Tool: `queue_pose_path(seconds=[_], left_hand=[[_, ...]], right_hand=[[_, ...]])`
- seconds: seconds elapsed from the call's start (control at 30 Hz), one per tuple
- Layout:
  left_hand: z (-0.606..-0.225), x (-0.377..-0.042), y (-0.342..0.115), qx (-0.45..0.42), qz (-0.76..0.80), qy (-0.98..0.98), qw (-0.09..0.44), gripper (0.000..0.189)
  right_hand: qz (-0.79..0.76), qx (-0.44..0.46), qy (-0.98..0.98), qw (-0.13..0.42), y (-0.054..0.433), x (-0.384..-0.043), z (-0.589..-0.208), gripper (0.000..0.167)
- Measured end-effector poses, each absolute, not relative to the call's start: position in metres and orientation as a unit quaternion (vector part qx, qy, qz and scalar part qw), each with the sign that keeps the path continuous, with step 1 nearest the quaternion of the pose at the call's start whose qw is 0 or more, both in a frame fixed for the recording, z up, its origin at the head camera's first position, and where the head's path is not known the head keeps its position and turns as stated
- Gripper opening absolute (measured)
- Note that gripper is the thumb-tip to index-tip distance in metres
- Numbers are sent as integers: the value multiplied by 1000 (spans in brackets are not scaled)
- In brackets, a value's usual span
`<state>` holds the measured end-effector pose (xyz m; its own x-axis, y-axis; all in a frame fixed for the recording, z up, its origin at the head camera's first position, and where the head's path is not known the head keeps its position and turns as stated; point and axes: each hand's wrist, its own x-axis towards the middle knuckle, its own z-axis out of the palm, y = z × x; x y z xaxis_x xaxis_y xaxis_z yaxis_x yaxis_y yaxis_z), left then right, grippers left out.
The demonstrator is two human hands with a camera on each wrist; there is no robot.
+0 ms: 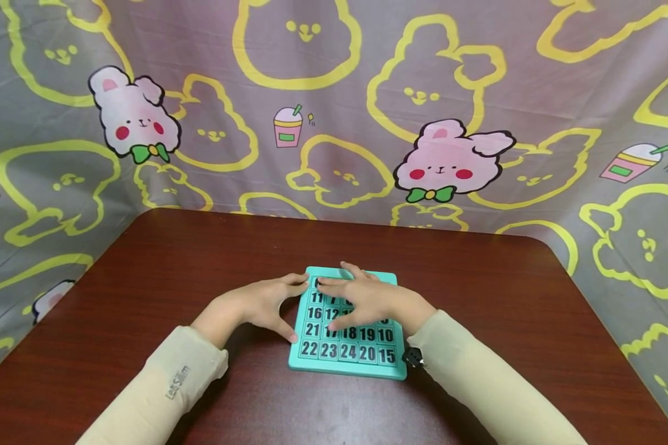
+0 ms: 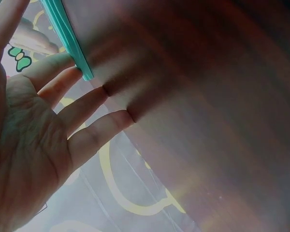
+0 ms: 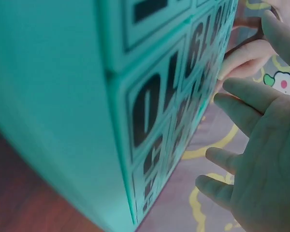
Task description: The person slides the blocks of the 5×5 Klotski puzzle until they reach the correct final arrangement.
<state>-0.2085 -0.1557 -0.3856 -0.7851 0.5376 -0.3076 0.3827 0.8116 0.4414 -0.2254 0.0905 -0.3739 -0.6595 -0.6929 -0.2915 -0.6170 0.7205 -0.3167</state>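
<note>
Left hand (image 1: 263,303) touches number board (image 1: 347,368) edge; table (image 1: 479,272) borders all 4 sides.

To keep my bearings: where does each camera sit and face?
Head: on the head, facing forward and down at the flat teal plastic number board on the red-brown wooden table; left hand, right hand and beige sleeves show.
Left wrist: on that wrist, facing the board's edge and table; the left hand's palm and fingers show.
Right wrist: on that wrist, facing across black-numbered square tiles; the right hand and part of the left hand show.
Shared: head and right wrist both show tiles.
</note>
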Motion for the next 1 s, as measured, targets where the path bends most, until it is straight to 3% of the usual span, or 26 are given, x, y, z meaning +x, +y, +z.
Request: queue_pose_path(seconds=[0.43, 0.7, 1.0], left_hand=[[-387, -208, -155, 251, 171, 930, 207, 111], [-387, -206, -155, 244, 167, 932, 211, 111], [-387, -207, -155, 248, 169, 931, 206, 110]], right_hand=[[-107, -410, 903, 71, 143, -218, -381, 80], [-109, -417, 901, 46, 153, -222, -390, 76], [-96, -409, 906, 54, 148, -226, -393, 75]])
